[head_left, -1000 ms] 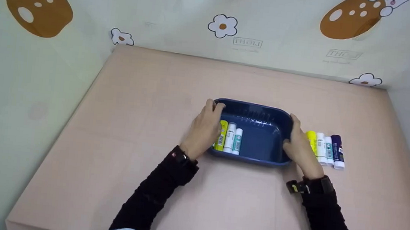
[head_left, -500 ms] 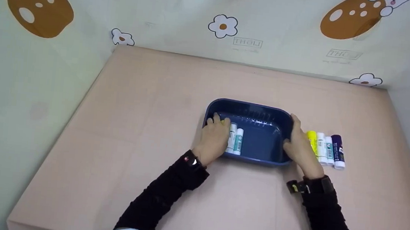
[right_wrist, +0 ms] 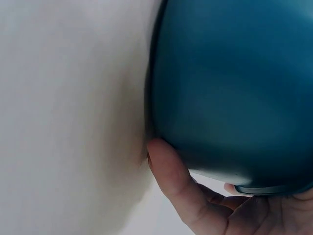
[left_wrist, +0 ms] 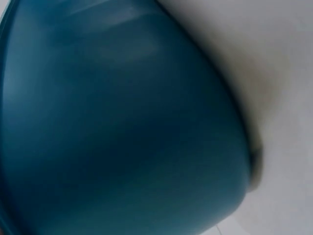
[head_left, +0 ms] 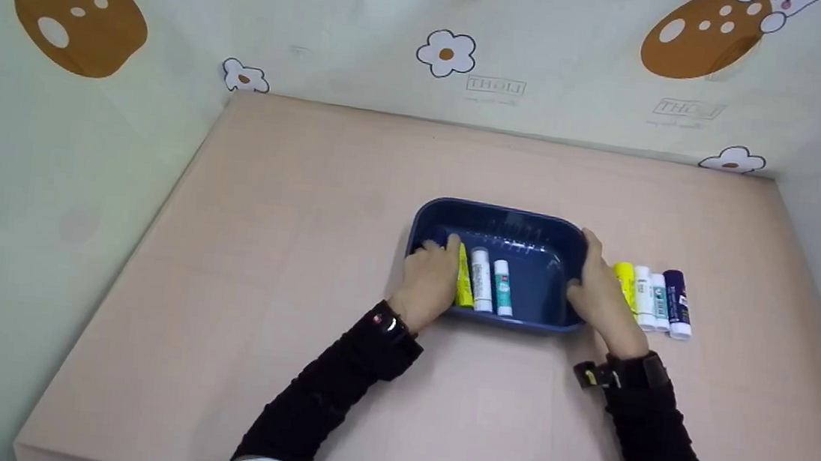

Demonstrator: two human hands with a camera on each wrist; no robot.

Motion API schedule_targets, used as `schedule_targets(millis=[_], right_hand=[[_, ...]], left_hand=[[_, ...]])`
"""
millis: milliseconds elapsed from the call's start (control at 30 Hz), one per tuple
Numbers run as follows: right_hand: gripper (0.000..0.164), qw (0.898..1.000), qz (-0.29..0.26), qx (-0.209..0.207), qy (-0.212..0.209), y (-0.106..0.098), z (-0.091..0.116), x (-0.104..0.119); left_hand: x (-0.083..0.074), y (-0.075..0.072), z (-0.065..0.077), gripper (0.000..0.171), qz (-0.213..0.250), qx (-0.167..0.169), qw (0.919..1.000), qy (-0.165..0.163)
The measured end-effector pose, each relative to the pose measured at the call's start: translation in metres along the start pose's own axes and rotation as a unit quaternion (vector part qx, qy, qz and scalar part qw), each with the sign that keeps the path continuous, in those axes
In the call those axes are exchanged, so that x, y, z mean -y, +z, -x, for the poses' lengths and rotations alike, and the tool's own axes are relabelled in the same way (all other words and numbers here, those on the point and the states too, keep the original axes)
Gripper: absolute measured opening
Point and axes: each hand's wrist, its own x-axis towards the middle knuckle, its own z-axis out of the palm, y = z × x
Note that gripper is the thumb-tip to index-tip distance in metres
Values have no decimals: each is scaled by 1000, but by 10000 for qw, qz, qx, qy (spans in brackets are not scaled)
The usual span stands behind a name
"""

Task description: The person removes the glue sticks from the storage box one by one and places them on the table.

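A navy plastic bin (head_left: 488, 319) stands on the table, its outer wall filling much of both wrist views. My right hand (head_left: 603, 302) grips its right end; in the right wrist view the fingers (right_wrist: 171, 171) curl against its outside. My left hand (head_left: 427, 281) reaches over the near left rim into the bin, knuckles bent, fingertips hidden. Right beside it leans a yellow glue stick (head_left: 465, 277). A white glue stick (head_left: 482, 280) and a smaller teal-and-white glue stick (head_left: 502, 288) lie spaced further right. Whether the left fingers hold anything, I cannot tell.
Right of the bin, a row lies on the table (head_left: 288, 249): a yellow glue stick (head_left: 625, 283), a white one (head_left: 643, 298), a teal-and-white one (head_left: 659, 303) and a dark purple one (head_left: 677, 305). A patterned wall covering (head_left: 367, 53) surrounds the table's back and sides.
My left hand has left the bin's left rim and reached inside. The yellow, white and teal glue sticks have shifted right and spread apart. My right hand stays on the bin.
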Motion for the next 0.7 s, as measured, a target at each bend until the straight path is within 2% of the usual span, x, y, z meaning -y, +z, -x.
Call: schedule_targets(millis=[167, 300, 400, 600, 700], right_hand=[[80, 10000, 16, 35, 59, 0, 0, 1], [80, 9999, 5, 79, 88, 0, 0, 1], [80, 9999, 16, 106, 79, 1, 0, 1], [80, 9999, -8, 156, 61, 0, 0, 2], [80, 9999, -26, 149, 51, -1, 0, 2]], left_hand=[[-3, 0, 0, 32, 86, 95, 9996, -241], [-3, -1, 1, 34, 177, 99, 9993, -304], [-1, -3, 1, 33, 472, 76, 9985, -264], [5, -12, 4, 39, 1364, 396, 9898, -125], [8, -16, 6, 41, 1467, 327, 9886, 32]])
